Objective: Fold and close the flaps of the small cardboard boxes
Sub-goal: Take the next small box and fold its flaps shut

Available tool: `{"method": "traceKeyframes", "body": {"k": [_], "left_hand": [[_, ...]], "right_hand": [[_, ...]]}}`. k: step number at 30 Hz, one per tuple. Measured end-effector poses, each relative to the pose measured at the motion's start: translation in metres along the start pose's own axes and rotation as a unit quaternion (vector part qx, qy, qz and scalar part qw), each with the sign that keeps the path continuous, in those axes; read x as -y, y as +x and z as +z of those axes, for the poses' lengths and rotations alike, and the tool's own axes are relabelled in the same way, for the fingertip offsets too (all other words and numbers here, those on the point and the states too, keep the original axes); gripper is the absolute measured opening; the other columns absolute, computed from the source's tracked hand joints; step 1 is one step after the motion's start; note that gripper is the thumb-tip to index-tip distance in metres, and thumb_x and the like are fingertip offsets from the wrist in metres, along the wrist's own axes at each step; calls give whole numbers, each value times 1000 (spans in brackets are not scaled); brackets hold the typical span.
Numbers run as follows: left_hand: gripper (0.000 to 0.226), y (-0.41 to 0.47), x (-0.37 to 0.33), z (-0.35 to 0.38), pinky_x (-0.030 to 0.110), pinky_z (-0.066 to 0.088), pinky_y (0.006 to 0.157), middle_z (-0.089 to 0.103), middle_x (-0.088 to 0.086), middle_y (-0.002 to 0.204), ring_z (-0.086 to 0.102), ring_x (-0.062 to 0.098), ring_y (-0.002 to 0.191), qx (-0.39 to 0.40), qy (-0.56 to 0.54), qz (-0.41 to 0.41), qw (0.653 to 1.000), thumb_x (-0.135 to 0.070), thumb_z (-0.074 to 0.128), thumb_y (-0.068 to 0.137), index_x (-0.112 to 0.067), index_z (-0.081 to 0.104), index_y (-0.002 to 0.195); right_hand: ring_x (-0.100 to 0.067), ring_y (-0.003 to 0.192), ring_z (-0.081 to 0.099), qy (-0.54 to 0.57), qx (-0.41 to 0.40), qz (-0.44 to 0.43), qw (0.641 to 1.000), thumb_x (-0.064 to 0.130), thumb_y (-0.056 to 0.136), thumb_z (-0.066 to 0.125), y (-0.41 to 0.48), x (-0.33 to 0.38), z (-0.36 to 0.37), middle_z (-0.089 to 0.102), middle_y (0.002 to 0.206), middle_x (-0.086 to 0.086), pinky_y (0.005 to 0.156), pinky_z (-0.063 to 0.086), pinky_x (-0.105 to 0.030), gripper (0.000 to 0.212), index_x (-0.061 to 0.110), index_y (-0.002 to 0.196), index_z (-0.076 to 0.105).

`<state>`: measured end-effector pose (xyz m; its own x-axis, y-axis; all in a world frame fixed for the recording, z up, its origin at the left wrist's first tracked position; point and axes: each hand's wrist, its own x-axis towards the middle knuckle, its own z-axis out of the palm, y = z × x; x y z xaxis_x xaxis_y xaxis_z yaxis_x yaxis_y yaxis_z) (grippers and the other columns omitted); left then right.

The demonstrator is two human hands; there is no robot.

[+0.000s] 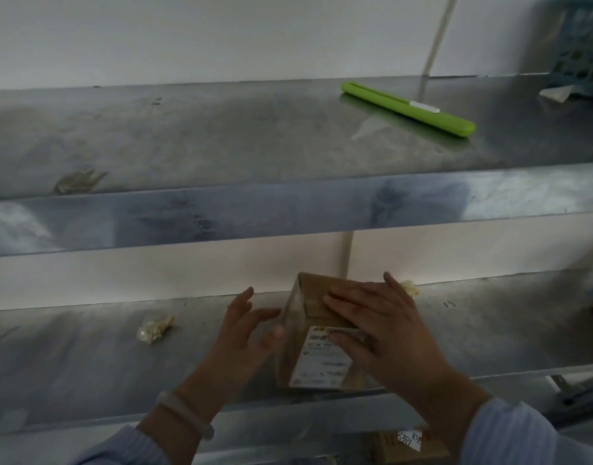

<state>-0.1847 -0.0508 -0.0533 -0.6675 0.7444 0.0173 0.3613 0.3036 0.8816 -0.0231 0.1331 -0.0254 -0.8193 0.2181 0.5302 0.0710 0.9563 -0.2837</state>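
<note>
A small cardboard box [305,337] stands on a steel table [87,357]. The right hand [382,327] lies flat on its folded-down top flaps, fingers [342,302] straight. The left hand [244,330] is just beside the box's left side, fingers loosely spread, gripping nothing; whether they touch the box is unclear.

- Left sleeve [120,448]: light blue, thin lines.
- Right sleeve [523,434]: same light blue.
- A pale, round bracelet [187,414] on the left wrist.
- Left hand [244,333] and right hand [379,320] are bare.
</note>
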Motion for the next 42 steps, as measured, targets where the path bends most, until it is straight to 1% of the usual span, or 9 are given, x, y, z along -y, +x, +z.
{"method": "traceKeyframes", "body": {"k": [3, 6, 13, 19, 24, 28, 32, 37, 42], "left_hand": [[72, -1, -4, 11, 30, 39, 103, 35, -19, 139, 37, 2, 129, -10, -30, 15, 999, -90, 47, 58, -51, 45, 119], [50, -4, -7, 17, 22, 47, 97, 36, -23, 135, 38, -9, 124, 25, -49, 47, 997, -60, 61, 76, -45, 50, 122], [57, -2, -13, 1, 6, 36, 97, 32, -31, 138, 30, -20, 125, 115, 20, 59, 991, -69, 63, 67, -55, 45, 119], [71, 3, -19, -17, 19, 28, 110, 34, -32, 138, 32, -8, 130, 146, 125, 65, 979, -68, 63, 67, -41, 50, 131], [71, 2, -27, -21, -1, 18, 99, 38, -29, 134, 35, -12, 122, 116, 180, 110, 971, -70, 42, 69, -34, 57, 128], [58, -3, -24, -18, 9, 31, 100, 53, -13, 136, 48, -1, 118, 86, 225, 162, 957, -61, 41, 80, -28, 63, 122], [49, -7, -16, -14, 5, 32, 98, 51, -18, 134, 46, -5, 118, 62, 149, 132, 978, -57, 47, 79, -35, 62, 120], [64, -17, -9, -9, 21, 46, 97, 33, -34, 138, 35, -8, 129, 115, -12, 54, 992, -66, 69, 61, -62, 48, 121], [81, -20, -11, 5, 35, 41, 107, 44, -19, 135, 39, -4, 128, 69, -57, 42, 995, -44, 84, 57, -49, 41, 126]], "right_hand": [[-6, 104, 60, 25, 10, -91, 995, 35, 91, 58, 5, 9, 8, 71, 103, 14, 106, 39, -36, 20, 29, 102, 74], [-2, 102, 56, 50, 31, -47, 997, 39, 88, 58, 0, 14, 11, 69, 105, 11, 100, 35, -13, 26, 26, 106, 71], [-12, 132, 44, -47, 98, -41, 993, 59, 92, 44, -24, 7, 12, 52, 141, 5, 110, 36, -33, 58, 21, 135, 54], [-15, 132, 46, -57, 69, -62, 994, 59, 90, 52, -33, 6, 19, 51, 142, 4, 106, 39, -39, 58, 21, 134, 56], [-16, 130, 49, -51, 66, -61, 995, 57, 88, 55, -30, 4, 20, 54, 139, 4, 101, 44, -42, 56, 22, 132, 58], [-16, 128, 51, -52, 46, -65, 995, 56, 86, 58, -31, 6, 20, 57, 137, 3, 103, 43, -39, 54, 22, 129, 61], [-15, 129, 49, -48, 44, -58, 996, 57, 87, 56, -33, 6, 21, 55, 139, 4, 103, 43, -42, 55, 23, 130, 60], [-17, 130, 48, -41, 45, -57, 997, 56, 90, 54, -33, 3, 23, 53, 140, 3, 101, 44, -46, 55, 23, 133, 57], [-17, 131, 47, -31, 49, -51, 997, 54, 92, 52, -32, 3, 22, 52, 141, 3, 102, 43, -47, 54, 22, 135, 56]]}}
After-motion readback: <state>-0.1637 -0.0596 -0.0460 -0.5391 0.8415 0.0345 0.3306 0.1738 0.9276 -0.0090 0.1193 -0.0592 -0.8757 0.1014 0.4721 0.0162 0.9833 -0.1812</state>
